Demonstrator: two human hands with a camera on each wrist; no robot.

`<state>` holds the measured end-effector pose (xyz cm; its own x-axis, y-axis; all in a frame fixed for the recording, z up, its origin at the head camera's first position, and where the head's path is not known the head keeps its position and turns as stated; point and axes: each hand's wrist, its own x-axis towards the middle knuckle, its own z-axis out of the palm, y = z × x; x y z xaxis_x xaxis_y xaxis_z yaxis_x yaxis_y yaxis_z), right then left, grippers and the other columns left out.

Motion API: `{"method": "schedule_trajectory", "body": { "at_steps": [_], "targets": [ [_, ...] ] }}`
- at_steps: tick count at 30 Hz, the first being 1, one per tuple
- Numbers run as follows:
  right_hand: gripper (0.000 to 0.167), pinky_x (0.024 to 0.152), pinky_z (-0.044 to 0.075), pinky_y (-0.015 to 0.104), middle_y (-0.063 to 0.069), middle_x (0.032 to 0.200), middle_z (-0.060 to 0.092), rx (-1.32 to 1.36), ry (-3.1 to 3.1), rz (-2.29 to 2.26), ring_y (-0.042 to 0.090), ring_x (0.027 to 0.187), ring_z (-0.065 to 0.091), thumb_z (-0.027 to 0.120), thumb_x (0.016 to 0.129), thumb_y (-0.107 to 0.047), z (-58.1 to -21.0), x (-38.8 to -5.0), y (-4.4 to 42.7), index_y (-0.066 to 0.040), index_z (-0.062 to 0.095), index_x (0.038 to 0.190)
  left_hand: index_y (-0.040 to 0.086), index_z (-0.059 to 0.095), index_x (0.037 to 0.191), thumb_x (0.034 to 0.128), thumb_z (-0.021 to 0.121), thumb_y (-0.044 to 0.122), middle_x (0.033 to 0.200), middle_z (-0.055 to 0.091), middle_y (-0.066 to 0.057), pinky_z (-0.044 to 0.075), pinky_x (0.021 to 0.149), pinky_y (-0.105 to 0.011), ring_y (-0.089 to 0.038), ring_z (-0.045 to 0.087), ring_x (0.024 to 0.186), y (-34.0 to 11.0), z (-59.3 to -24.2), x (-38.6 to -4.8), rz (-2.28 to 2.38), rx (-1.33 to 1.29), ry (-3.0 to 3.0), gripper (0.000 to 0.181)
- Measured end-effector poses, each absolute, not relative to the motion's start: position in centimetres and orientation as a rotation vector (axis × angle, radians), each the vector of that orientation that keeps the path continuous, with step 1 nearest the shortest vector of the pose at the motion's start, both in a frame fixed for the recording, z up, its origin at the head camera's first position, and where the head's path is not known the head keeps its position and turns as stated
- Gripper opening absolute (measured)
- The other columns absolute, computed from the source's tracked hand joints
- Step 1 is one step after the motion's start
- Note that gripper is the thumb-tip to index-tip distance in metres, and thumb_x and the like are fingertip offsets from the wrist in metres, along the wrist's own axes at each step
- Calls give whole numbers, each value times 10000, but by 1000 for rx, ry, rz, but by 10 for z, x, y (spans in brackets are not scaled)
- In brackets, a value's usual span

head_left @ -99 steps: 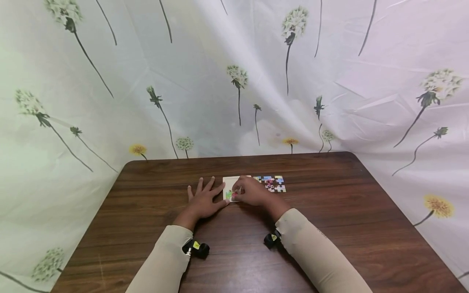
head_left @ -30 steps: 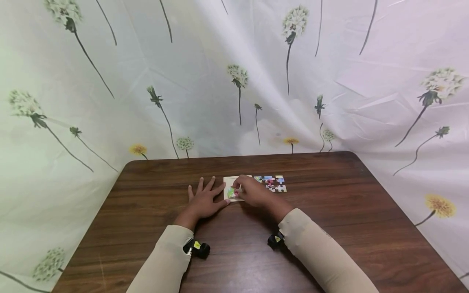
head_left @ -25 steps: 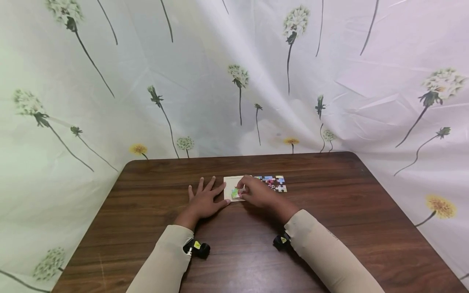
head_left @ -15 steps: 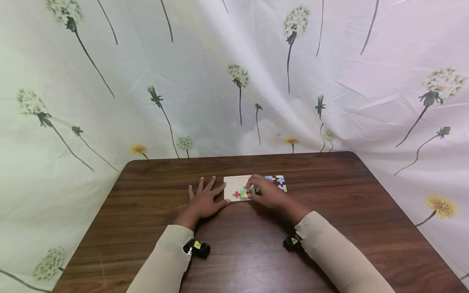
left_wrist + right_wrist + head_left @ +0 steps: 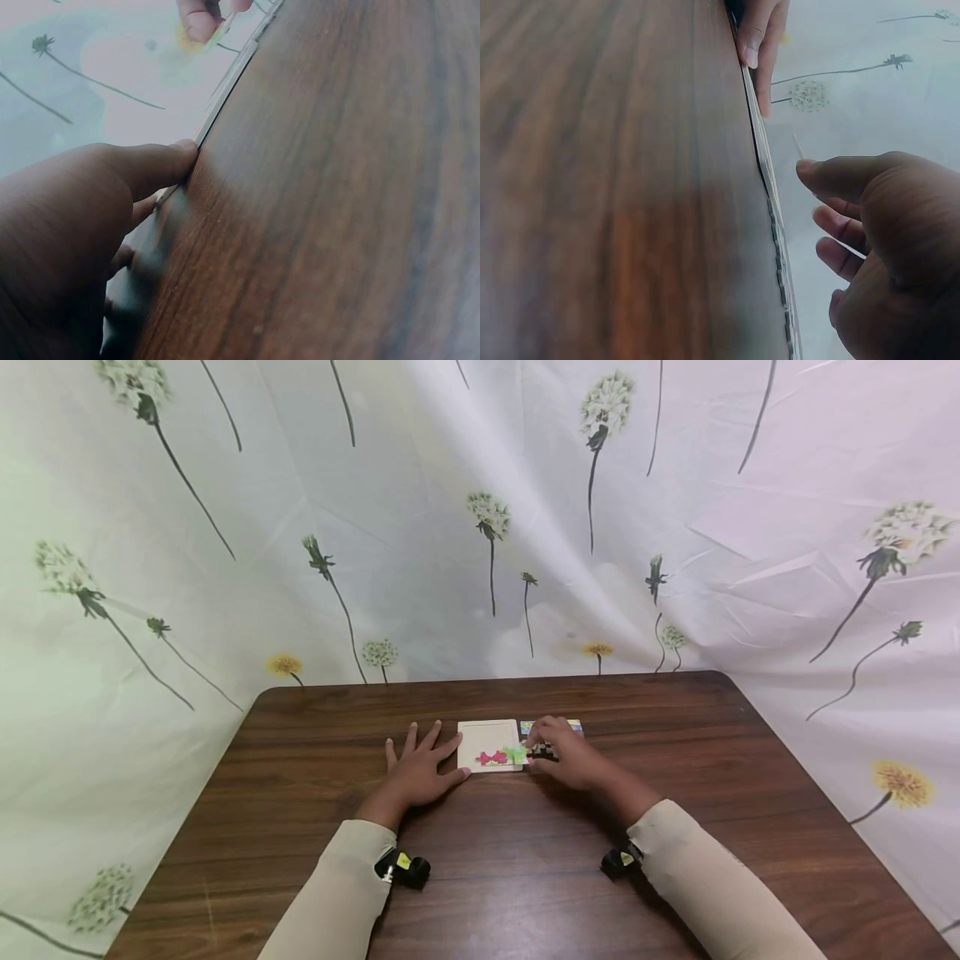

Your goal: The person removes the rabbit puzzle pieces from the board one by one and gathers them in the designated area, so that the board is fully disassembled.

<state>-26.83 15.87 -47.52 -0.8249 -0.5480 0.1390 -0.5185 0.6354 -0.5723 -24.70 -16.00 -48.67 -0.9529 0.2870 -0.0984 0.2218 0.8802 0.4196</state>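
Observation:
In the head view my left hand (image 5: 416,777) lies spread on the table, its thumb and index fingertip touching the left side of a cream puzzle tray (image 5: 472,735). My right hand (image 5: 570,760) pinches a green jigsaw puzzle piece (image 5: 514,754) at the tray's lower right side. Pink patches (image 5: 491,757) show low in the tray; whether they are loose pieces I cannot tell. The right wrist view has the thin edge of the held piece (image 5: 798,146) at my right thumb tip, raised above the tabletop.
Several jigsaw pieces (image 5: 576,726) lie right of the tray, partly hidden by my right hand. The brown wooden table (image 5: 480,877) ends at a white dandelion-print cloth (image 5: 420,568) hanging behind it. Black wrist cameras (image 5: 405,870) sit under both forearms.
My right hand has moved right, carrying the green piece from the tray's lower left to its right side. The pink patches have come into view. My left hand has stayed in place.

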Motion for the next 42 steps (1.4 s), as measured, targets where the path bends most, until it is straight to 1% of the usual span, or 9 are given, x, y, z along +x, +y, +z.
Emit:
{"method": "schedule_trajectory", "body": {
  "at_steps": [3,8,10,13,19,22,26,29,42],
  "targets": [
    [123,1155,334,744,85,1376,611,-880,2795,-963,356,1400,502,790,1028,-172,-475,-266,163,-171,724,1132,331,378,1718,1071,583,628,1858,134,-108,-98,1265,-833,-500,-65,1707,-160,-487,-247,630,398,2894,740],
    [116,1102,338,674,72,1360,623,-858,2804,-987,346,1380,533,820,1002,-173,-479,-264,170,-194,730,1073,333,373,1720,1074,574,630,1859,133,-106,-98,1266,-832,-497,-66,1708,-160,-488,-246,627,394,2893,739],
    [114,1091,333,666,66,1346,627,-855,2802,-1005,341,1365,537,827,994,-162,-481,-263,172,-195,732,1048,328,375,1720,1076,572,628,1857,138,-111,-96,1265,-833,-499,-62,1708,-160,-488,-246,626,395,2896,738],
    [120,1118,314,706,62,1352,626,-846,2795,-1036,348,1375,520,832,985,-149,-483,-263,175,-198,740,1043,324,375,1721,1078,569,627,1857,139,-111,-97,1266,-831,-498,-60,1709,-160,-488,-246,621,395,2900,737],
    [105,1112,297,784,78,1354,634,-847,2780,-1052,368,1370,500,839,981,-159,-487,-263,179,-200,780,1057,321,382,1718,1077,576,621,1855,143,-116,-93,1264,-835,-505,-57,1706,-160,-488,-246,628,407,2896,734],
    [101,1105,296,733,81,1353,632,-845,2766,-1045,355,1360,497,849,973,-168,-487,-262,180,-194,788,1049,322,380,1719,1078,577,618,1856,137,-115,-95,1264,-835,-505,-61,1705,-160,-488,-246,630,408,2893,732],
    [92,1030,308,583,64,1340,633,-848,2785,-1012,323,1336,505,863,965,-191,-487,-262,179,-203,787,1017,322,378,1719,1080,575,619,1857,135,-109,-100,1267,-830,-498,-66,1708,-160,-488,-246,628,401,2896,732],
    [91,999,299,528,60,1331,638,-851,2800,-999,309,1321,508,869,960,-195,-487,-262,179,-209,787,998,326,376,1720,1079,573,622,1858,133,-107,-99,1269,-828,-493,-70,1708,-160,-487,-246,620,399,2897,732],
    [106,993,307,528,74,1327,643,-852,2807,-992,322,1317,497,876,952,-193,-484,-262,178,-190,820,1042,330,379,1718,1069,585,637,1857,138,-106,-85,1268,-834,-492,-70,1707,-160,-486,-246,625,390,2896,747]
  ]
}}
